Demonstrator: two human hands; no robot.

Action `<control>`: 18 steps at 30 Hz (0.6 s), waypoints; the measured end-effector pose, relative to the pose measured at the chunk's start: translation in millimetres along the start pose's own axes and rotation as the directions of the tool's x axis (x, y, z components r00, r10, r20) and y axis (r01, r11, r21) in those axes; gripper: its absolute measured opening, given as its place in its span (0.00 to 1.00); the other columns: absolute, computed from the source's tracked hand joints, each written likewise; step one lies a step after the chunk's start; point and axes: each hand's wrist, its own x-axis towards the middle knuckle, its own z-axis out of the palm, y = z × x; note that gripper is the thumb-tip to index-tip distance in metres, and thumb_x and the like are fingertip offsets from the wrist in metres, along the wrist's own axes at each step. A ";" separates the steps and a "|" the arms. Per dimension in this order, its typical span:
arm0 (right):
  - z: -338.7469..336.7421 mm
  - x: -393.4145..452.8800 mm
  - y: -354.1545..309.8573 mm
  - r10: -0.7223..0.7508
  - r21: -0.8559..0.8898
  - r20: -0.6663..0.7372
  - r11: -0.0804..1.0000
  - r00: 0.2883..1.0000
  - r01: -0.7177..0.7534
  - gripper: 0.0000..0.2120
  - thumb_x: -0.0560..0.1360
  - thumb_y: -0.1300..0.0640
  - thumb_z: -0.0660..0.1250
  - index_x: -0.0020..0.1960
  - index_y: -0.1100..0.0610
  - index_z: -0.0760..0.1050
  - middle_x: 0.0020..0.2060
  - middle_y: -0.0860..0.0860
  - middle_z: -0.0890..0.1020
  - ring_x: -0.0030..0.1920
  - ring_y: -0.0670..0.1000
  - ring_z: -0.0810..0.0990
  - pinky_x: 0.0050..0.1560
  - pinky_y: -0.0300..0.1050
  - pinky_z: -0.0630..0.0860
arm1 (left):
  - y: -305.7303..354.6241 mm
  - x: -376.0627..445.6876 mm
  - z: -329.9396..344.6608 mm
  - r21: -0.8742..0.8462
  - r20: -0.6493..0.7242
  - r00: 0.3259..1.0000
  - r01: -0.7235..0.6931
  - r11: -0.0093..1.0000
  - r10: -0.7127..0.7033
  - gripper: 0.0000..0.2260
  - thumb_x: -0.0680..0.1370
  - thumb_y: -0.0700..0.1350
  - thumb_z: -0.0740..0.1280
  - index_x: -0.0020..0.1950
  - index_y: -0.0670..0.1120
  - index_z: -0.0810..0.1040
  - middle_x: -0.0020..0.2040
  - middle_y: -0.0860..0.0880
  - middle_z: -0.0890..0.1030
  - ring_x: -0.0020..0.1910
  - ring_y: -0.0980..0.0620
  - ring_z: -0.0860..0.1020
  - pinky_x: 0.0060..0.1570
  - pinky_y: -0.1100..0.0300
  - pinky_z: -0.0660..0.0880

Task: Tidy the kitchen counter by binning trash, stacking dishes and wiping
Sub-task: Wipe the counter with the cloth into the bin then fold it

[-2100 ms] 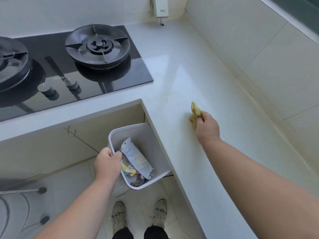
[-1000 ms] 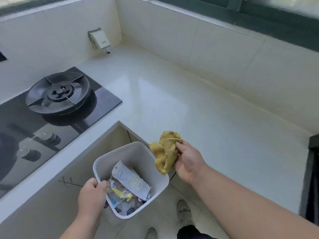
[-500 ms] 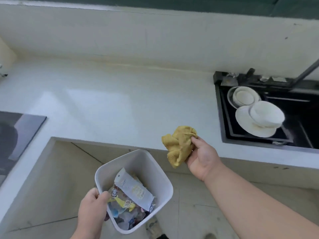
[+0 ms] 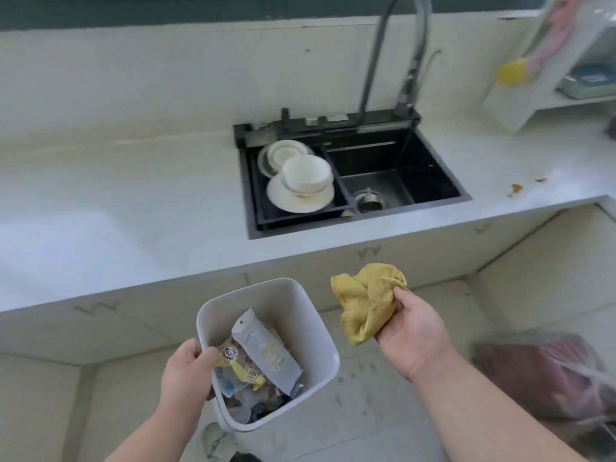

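My left hand [image 4: 186, 371] grips the left rim of a small white trash bin [image 4: 293, 308], held in the air below the counter edge; wrappers [image 4: 263, 355] fill it. Just right of the bin, my right hand [image 4: 413, 335] holds a crumpled yellow cloth [image 4: 366, 301]. Ahead, a black sink [image 4: 393, 171] is set into the white counter [image 4: 116, 201]. A white bowl [image 4: 306, 173] sits on a plate [image 4: 300, 201] in the sink's left part, with more dishes [image 4: 283, 153] behind. Brown stains [image 4: 516, 188] mark the counter to the right of the sink.
A grey faucet [image 4: 376, 61] arches over the sink. At the far right stands a white shelf [image 4: 550, 95] with a yellow and pink glove [image 4: 520, 68] hanging on it. A reddish plastic bag [image 4: 546, 375] lies on the floor at right.
My view has swung right from the stove corner to the sink. My right hand lifted the cloth off the counter and now holds it beside the bin, which stays in my left hand.
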 end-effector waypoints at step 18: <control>-237.8 -11.0 -226.3 -0.253 0.335 -0.345 0.866 0.904 0.371 0.22 0.88 0.55 0.53 0.74 0.62 0.76 0.66 0.63 0.84 0.67 0.65 0.83 0.73 0.65 0.71 | 142.6 -90.0 329.0 -0.001 0.344 0.932 -0.123 0.992 0.116 0.10 0.80 0.33 0.65 0.42 0.43 0.70 0.34 0.42 0.72 0.26 0.48 0.71 0.19 0.62 0.69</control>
